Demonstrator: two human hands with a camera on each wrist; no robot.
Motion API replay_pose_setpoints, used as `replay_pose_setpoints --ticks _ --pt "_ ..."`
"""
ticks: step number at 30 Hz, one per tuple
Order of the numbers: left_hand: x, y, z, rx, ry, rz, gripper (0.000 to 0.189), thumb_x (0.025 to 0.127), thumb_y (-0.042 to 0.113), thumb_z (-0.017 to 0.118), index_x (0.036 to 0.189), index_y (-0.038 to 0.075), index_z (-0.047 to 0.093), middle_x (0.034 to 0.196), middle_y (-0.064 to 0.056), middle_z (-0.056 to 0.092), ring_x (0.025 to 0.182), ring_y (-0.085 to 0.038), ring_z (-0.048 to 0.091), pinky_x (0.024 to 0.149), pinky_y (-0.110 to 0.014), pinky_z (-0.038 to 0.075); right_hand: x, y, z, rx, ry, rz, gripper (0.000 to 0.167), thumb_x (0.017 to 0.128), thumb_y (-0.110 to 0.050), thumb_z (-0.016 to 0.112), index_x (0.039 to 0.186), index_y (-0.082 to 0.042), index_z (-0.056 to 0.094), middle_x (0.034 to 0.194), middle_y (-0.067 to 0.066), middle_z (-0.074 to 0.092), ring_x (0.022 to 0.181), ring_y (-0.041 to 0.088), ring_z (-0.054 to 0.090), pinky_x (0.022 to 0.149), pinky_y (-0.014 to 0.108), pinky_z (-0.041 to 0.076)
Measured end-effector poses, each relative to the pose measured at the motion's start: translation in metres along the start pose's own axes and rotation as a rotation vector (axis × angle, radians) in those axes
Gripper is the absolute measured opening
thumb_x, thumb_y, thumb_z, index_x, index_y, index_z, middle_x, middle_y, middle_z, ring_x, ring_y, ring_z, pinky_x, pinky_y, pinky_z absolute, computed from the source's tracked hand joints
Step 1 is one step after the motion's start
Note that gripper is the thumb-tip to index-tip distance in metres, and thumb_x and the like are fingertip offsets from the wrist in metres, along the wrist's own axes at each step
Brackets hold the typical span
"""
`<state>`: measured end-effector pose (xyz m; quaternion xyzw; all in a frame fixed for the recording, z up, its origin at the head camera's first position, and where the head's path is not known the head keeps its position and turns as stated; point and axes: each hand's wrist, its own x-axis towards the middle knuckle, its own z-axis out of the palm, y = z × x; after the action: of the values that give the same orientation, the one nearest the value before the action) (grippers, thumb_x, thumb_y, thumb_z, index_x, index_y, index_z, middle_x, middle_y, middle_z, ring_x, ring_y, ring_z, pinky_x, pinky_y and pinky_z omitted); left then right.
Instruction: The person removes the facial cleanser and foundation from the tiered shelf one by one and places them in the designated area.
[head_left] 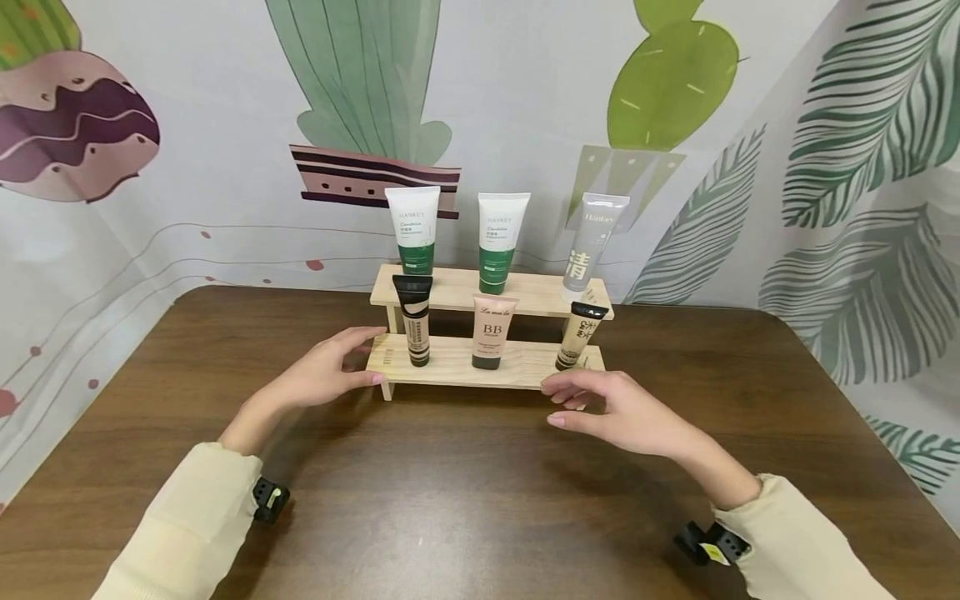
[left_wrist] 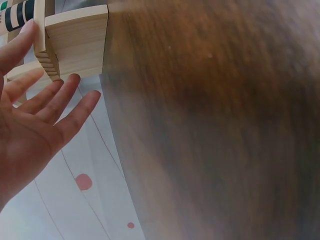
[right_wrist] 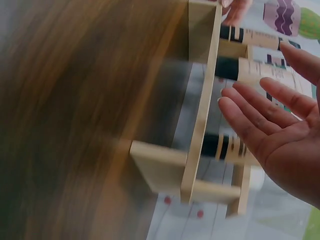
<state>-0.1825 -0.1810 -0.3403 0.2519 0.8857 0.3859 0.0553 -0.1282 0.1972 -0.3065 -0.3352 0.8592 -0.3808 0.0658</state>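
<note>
From where I sit, the left hand (head_left: 322,367) is at the left end of the two-tier wooden stand (head_left: 525,372), its fingers spread, thumb towards the front edge and index finger towards the back corner of the lower shelf (head_left: 450,354); I cannot tell whether either touches the wood. The right hand (head_left: 611,408) is in front of that shelf's right end, palm turned inward, its fingers loosely extended and the thumb set apart from them

I see the stand on the brown wooden table (head_left: 450,492), close to the printed cloth (head_left: 540,83) behind it. On the lower shelf, from left to right, stand a beige tube with a black top (head_left: 417,323), a pink BB tube (head_left: 492,332) in the middle and a gold-toned tube (head_left: 579,337), the one nearest the right hand. The upper shelf (head_left: 461,286) bears a white-and-green tube (head_left: 416,229) at the left, a second white-and-green tube (head_left: 501,242) in the middle and a grey tube (head_left: 596,246) at the right. All six stand on their caps, well apart along each shelf. My right wrist view is blurred, but I make out the lower row's dark caps beyond the shelf edge
</note>
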Motion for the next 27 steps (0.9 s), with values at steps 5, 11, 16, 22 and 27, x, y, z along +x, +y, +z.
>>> replay_pose_setpoints --ticks 5,11,16,22,27 --pt "0.000 0.000 0.000 -0.012 -0.002 -0.007 0.063 0.083 0.015 0.068 0.135 -0.005 0.037 0.133 -0.025 0.038 0.115 -0.039 0.046 0.091 -0.049 0.042 0.016 -0.006 0.015 0.084 -0.021 -0.021 0.029 0.086 -0.015 0.066 0.111 -0.003 0.059 0.105 0.006 0.062 0.091 0.020 0.061 0.082 0.030 0.050" --pt "0.000 0.000 0.000 -0.022 -0.004 -0.014 0.064 0.083 0.016 0.068 0.135 -0.004 0.036 0.134 -0.025 0.037 0.116 -0.039 0.045 0.092 -0.049 0.041 0.036 -0.017 0.033 0.132 0.003 -0.046 0.033 0.085 -0.012 0.065 0.115 0.001 0.057 0.108 0.008 0.061 0.095 0.018 0.059 0.085 0.029 0.049" --pt "0.000 -0.001 0.000 -0.017 -0.007 -0.022 0.065 0.084 0.017 0.068 0.136 -0.004 0.036 0.134 -0.025 0.037 0.116 -0.039 0.044 0.092 -0.049 0.042 0.052 -0.027 0.046 0.178 0.017 -0.040 0.034 0.085 -0.009 0.065 0.116 0.004 0.056 0.108 0.011 0.061 0.098 0.023 0.058 0.087 0.028 0.048" --pt "-0.001 0.000 0.000 -0.015 -0.010 -0.032 0.065 0.084 0.017 0.067 0.136 -0.004 0.035 0.134 -0.025 0.037 0.117 -0.039 0.044 0.092 -0.049 0.042 0.072 -0.034 0.062 0.176 0.057 -0.034 0.038 0.085 -0.009 0.065 0.118 0.006 0.054 0.113 0.017 0.058 0.100 0.029 0.058 0.088 0.027 0.047" --pt "0.000 -0.001 0.000 -0.021 -0.011 -0.041 0.065 0.084 0.017 0.067 0.136 -0.004 0.035 0.135 -0.025 0.037 0.117 -0.039 0.044 0.089 -0.047 0.045 0.089 -0.039 0.072 0.170 0.124 -0.007 0.041 0.083 -0.006 0.066 0.118 0.008 0.052 0.114 0.020 0.057 0.101 0.028 0.058 0.087 0.028 0.048"
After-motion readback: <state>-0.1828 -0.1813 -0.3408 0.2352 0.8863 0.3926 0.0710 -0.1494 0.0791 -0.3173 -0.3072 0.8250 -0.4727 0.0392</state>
